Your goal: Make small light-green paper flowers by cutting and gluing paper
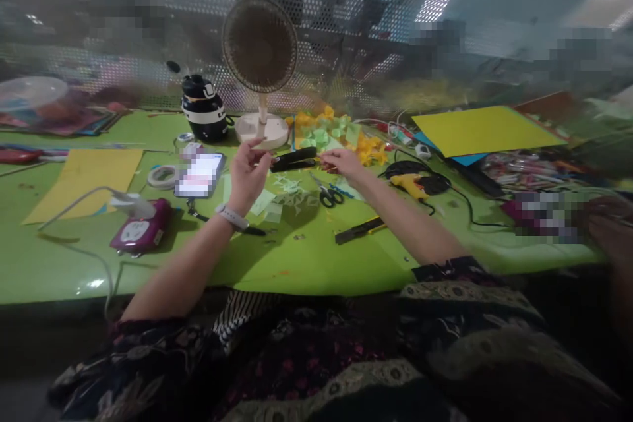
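My left hand (248,173) is closed on one end of a black stapler (295,158), whose two arms are slightly parted, above the green table. At the stapler's other end, my right hand (342,163) has its fingertips pinched together; what lies between them is too small to make out. Beneath the hands are pale green paper scraps (291,186) and scissors (330,195) with dark handles. Just behind, yellow and light green paper pieces (326,135) lie in a heap. A black and yellow cutter knife (360,229) rests below my right forearm.
Left of my hands are a lit phone (199,175), a tape roll (164,177), a purple power socket (140,227) and yellow paper (93,178). Behind stand a fan (260,46) and a black bottle (204,112). A yellow glue gun (409,185) and another person's hand (610,221) are right.
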{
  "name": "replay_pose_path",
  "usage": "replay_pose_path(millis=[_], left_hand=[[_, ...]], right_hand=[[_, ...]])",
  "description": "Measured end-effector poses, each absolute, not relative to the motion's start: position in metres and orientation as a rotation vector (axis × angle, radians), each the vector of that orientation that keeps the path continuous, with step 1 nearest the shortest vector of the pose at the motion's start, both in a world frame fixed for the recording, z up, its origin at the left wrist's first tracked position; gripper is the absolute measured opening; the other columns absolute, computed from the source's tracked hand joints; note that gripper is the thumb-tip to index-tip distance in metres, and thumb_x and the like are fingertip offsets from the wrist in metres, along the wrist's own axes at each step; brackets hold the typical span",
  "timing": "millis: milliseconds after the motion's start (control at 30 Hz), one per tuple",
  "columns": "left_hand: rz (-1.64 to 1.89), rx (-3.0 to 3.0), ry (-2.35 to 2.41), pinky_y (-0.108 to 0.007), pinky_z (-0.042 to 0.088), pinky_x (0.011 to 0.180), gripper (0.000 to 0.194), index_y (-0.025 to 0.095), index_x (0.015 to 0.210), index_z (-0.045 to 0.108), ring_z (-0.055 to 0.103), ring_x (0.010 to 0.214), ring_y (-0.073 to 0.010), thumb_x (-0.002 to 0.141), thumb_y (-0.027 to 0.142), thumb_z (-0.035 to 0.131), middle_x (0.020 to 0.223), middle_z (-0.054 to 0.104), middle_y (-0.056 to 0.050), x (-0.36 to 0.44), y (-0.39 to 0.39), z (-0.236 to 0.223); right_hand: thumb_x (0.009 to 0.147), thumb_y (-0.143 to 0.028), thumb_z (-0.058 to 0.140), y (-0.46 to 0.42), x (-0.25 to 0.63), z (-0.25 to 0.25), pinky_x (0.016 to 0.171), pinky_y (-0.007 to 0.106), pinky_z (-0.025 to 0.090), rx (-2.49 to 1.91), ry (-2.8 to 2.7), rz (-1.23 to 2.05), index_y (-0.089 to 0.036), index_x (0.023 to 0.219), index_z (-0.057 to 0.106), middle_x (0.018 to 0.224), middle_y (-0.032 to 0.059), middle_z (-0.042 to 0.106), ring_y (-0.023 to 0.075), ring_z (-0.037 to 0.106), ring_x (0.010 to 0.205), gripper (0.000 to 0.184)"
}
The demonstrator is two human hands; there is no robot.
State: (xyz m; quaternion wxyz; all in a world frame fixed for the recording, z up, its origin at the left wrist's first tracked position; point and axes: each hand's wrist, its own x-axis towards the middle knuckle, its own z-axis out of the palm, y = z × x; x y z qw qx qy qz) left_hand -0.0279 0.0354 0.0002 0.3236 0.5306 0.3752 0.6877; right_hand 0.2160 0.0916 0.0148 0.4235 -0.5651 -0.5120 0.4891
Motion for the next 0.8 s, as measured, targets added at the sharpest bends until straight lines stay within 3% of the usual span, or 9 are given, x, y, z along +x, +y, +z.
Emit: replay_pose_path(millis=[333, 433, 567, 667, 800], left_hand=[[1.980, 1.228, 0.946, -0.027, 0.059, 0.071, 0.032, 0.025, 0.106, 0.060, 0.072, 0.077, -0.0138, 0.082, 0.036, 0.077, 0.089, 0.074, -0.001, -0.062, 0.060, 0.016], [2.017, 1.160, 0.964, -0.028, 0.059, 0.069, 0.030, 0.023, 0.103, 0.060, 0.071, 0.073, -0.0134, 0.081, 0.034, 0.077, 0.087, 0.074, -0.001, -0.067, 0.059, 0.022], [2.014, 1.090, 1.024, -0.029, 0.060, 0.072, 0.024, 0.025, 0.104, 0.060, 0.071, 0.073, -0.0133, 0.084, 0.028, 0.074, 0.089, 0.075, 0.000, -0.072, 0.060, 0.024], [2.007, 1.065, 1.040, -0.029, 0.060, 0.073, 0.023, 0.024, 0.105, 0.060, 0.071, 0.074, -0.0125, 0.085, 0.025, 0.072, 0.089, 0.075, 0.000, -0.074, 0.062, 0.022], [2.007, 1.061, 1.027, -0.028, 0.059, 0.071, 0.022, 0.021, 0.103, 0.059, 0.070, 0.071, -0.0120, 0.084, 0.021, 0.070, 0.087, 0.074, -0.001, -0.075, 0.064, 0.017]], right_hand=[[0.087, -0.022, 0.069, 0.057, 0.121, 0.015, 0.082, 0.028, 0.051, -1.323, -2.398, 0.714, -0.012, 0.099, 0.075, 0.100, 0.0095, 0.076, 0.0175, 0.069, 0.088, 0.017], [0.088, -0.030, 0.072, 0.062, 0.093, 0.010, 0.084, 0.028, 0.051, -1.208, -2.524, 0.700, -0.011, 0.114, 0.071, 0.113, 0.0127, 0.074, 0.0190, 0.069, 0.094, 0.033], [0.089, -0.032, 0.069, 0.077, 0.068, 0.005, 0.095, 0.033, 0.049, -1.127, -2.695, 0.405, -0.012, 0.125, 0.065, 0.131, 0.0162, 0.065, 0.0268, 0.064, 0.115, 0.041], [0.090, -0.023, 0.063, 0.099, 0.055, 0.011, 0.094, 0.036, 0.050, -1.248, -2.743, 0.215, -0.010, 0.119, 0.066, 0.131, 0.0192, 0.064, 0.0323, 0.062, 0.118, 0.032], [0.076, -0.019, 0.074, 0.138, 0.031, 0.023, 0.094, 0.041, 0.049, -1.289, -2.801, 0.277, -0.009, 0.098, 0.071, 0.118, 0.0208, 0.070, 0.0382, 0.063, 0.114, 0.024]])
